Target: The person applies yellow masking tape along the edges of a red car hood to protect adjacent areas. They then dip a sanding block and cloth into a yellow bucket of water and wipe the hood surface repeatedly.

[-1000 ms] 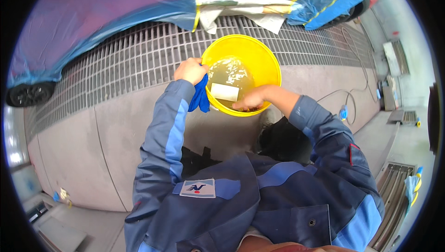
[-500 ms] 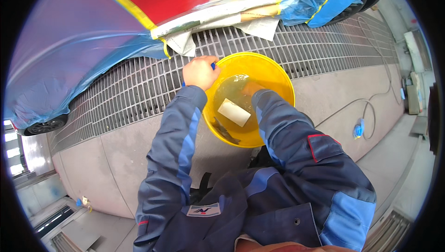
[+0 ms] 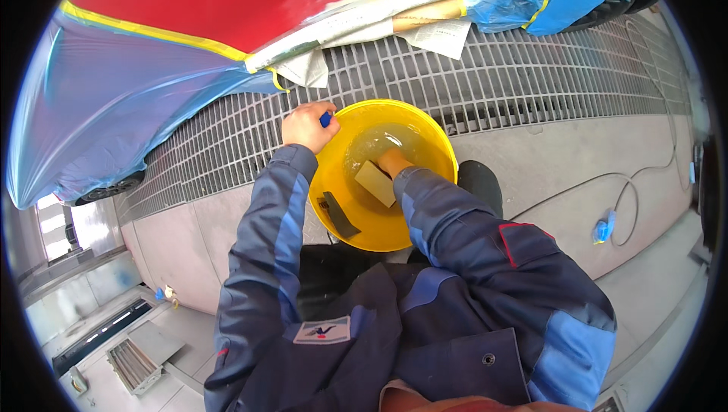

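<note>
A yellow bucket (image 3: 453,150) with cloudy water in it stands on the floor in front of me. My left hand (image 3: 307,125) is closed in a fist at the bucket's left rim, around a blue bar-shaped object (image 3: 326,119) whose end sticks out. My right hand (image 3: 393,162) reaches down into the bucket, its fingers hidden. Against that hand lies a tan rectangular block (image 3: 374,183); whether the fingers grip it cannot be seen. A dark curved strip (image 3: 338,216) rests inside the bucket on the near left.
Beyond the bucket runs a metal floor grating (image 3: 516,78). Past it stands a red car panel (image 3: 227,3), edged with yellow tape and covered around by blue plastic film (image 3: 136,101) and newspaper (image 3: 440,37). A hose (image 3: 576,184) lies on the floor at the right.
My view has turned, and the bucket appears lower and farther left. The block looks tan instead of white and is now against my right hand. My left hand keeps its hold on the blue object.
</note>
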